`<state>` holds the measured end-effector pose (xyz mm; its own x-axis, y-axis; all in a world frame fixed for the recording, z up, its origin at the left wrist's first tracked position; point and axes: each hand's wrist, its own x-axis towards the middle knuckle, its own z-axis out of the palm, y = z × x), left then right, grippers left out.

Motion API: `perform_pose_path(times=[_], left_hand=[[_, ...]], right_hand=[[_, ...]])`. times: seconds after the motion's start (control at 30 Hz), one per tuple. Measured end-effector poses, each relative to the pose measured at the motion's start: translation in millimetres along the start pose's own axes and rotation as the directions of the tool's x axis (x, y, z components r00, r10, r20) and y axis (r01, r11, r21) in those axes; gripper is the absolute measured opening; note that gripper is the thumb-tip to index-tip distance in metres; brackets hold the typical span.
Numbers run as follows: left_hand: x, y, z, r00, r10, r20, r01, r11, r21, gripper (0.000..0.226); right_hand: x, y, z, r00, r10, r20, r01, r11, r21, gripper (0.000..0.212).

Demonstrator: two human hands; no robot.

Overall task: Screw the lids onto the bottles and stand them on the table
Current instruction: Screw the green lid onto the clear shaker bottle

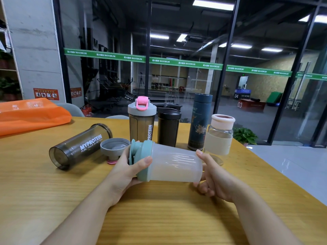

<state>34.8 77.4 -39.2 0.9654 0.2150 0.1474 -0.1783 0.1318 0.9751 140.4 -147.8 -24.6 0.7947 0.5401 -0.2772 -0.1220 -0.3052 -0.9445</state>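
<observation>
A frosted shaker bottle (174, 165) lies sideways above the wooden table (159, 209), its teal lid (141, 156) pointing left. My left hand (127, 170) grips the teal lid. My right hand (212, 177) holds the bottle's base end. A smoky MYPROTEIN bottle (79, 145) without a lid lies on its side at the left. Beside it a grey lid with a pink cap (114, 149) rests upside down. Standing behind are a smoky shaker with a grey and pink lid (141, 121), a black shaker (169, 126), a dark blue flask (200, 121) and a glass bottle with a pale pink lid (220, 135).
An orange bag (30, 115) lies on the table's far left. The table's right edge runs diagonally past the glass bottle, with a potted plant (245, 136) on the floor beyond. Glass walls stand behind the table.
</observation>
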Motion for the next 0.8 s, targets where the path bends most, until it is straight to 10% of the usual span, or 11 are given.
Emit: perform_pose_path(times=[0.23,0.47,0.8], left_hand=[[-0.1,0.0,0.6,1.000,0.001,0.015,0.000,0.999,-0.048,0.099],[-0.3,0.9,-1.4,0.999,0.022,-0.048,-0.024,0.999,-0.033,0.112],[2.6,-0.8,-2.3,0.993,0.001,-0.116,-0.007,0.998,-0.057,0.075]], right_hand=[[1.9,1.0,-2.5,0.997,0.025,0.071,-0.023,0.999,-0.030,0.117],[-1.8,-0.5,-3.2,0.997,-0.073,0.007,0.073,0.996,0.046,0.090],[-4.8,4.3,-5.3,0.932,-0.323,0.165,0.338,0.938,-0.074,0.101]])
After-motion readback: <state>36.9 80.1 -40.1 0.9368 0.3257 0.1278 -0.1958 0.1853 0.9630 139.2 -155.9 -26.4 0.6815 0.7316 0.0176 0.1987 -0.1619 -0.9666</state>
